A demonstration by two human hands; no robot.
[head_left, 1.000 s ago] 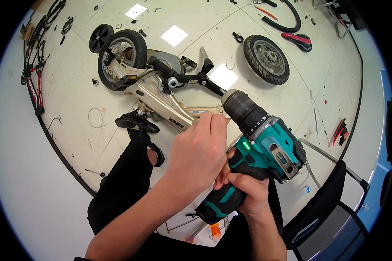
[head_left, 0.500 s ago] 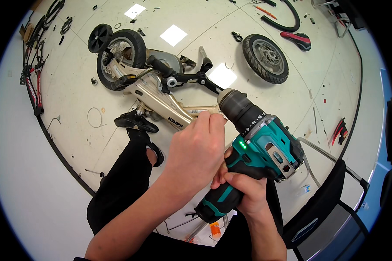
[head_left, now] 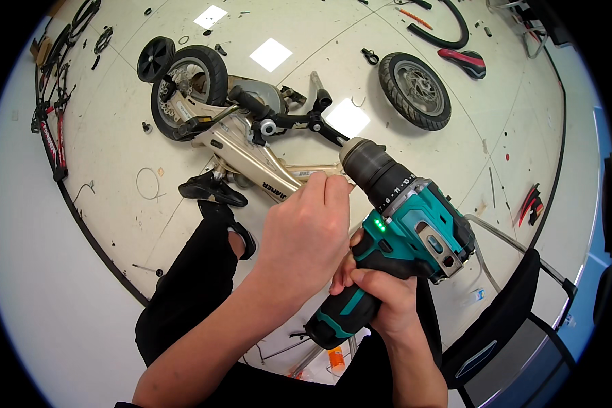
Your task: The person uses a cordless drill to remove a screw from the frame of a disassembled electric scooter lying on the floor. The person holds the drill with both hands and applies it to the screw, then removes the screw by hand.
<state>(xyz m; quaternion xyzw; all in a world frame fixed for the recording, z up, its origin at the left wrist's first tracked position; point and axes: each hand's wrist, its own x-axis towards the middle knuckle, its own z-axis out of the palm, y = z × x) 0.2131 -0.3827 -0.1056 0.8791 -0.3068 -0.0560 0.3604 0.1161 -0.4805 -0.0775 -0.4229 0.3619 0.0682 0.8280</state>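
My right hand [head_left: 385,297] grips a teal and black cordless drill [head_left: 415,224] around its handle. The drill points up and to the left, and small green lights glow on its side. Beside the drill's dark chuck [head_left: 364,160], my left hand [head_left: 313,221] is closed with its fingers pinched together. Whatever those fingers hold, if anything, is hidden behind them. Past my left hand, a gold bike frame [head_left: 245,153] lies on the floor with black handlebars [head_left: 289,122] and a wheel [head_left: 190,88] attached.
A loose wheel [head_left: 415,90] lies farther right, near a red and black saddle [head_left: 462,62]. A black chair [head_left: 500,319] stands close on my right. At the far left, a red and black bike frame [head_left: 56,139] rests along the wall. Small parts are scattered over the pale floor [head_left: 319,47].
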